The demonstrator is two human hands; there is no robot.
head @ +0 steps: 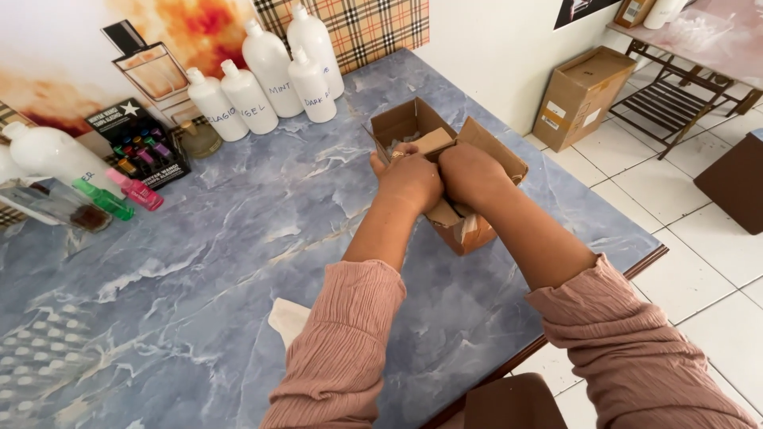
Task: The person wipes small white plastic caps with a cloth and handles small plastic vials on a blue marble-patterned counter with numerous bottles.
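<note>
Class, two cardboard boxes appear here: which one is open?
The small cardboard box on the marble table, under both hands, flaps up. The floor box by the wall is closed.

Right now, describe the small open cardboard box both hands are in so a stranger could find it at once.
Start at the blue marble-patterned table and go to its far right part, near the edge by the white tiled floor. There the small brown cardboard box sits with its flaps open, the left hand and right hand pressed into it. Unlike the closed, larger carton on the floor, it is on the tabletop.
</note>
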